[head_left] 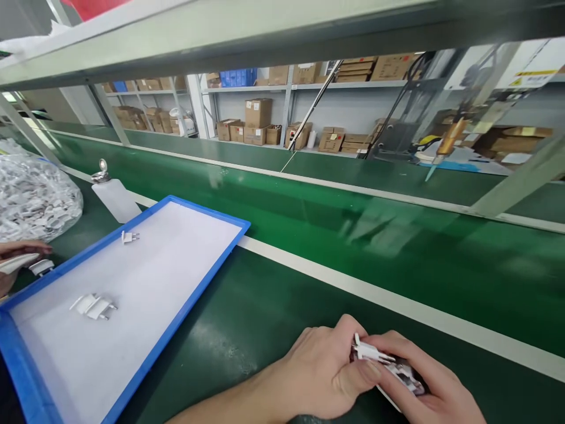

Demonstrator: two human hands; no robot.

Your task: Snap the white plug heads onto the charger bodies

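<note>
Perhaps the white plug (369, 352) pinched by the left hand (324, 371) could slip if the right hand (445, 393), fingers round a shiny part (405, 376), pushes unevenly.

From my remote seat I see a rectangular blue-rimmed tray (172, 265) with a matt white bed; left of it bulges a clear plastic bag (35, 194), crinkled and shiny. Beside its far-left edge, a whitish squared plastic bottle (118, 201) has a glossy metal top (101, 175). Right of the tray, a small white plug piece (371, 352) shows smooth plastic and shiny metal pins (387, 357).
</note>
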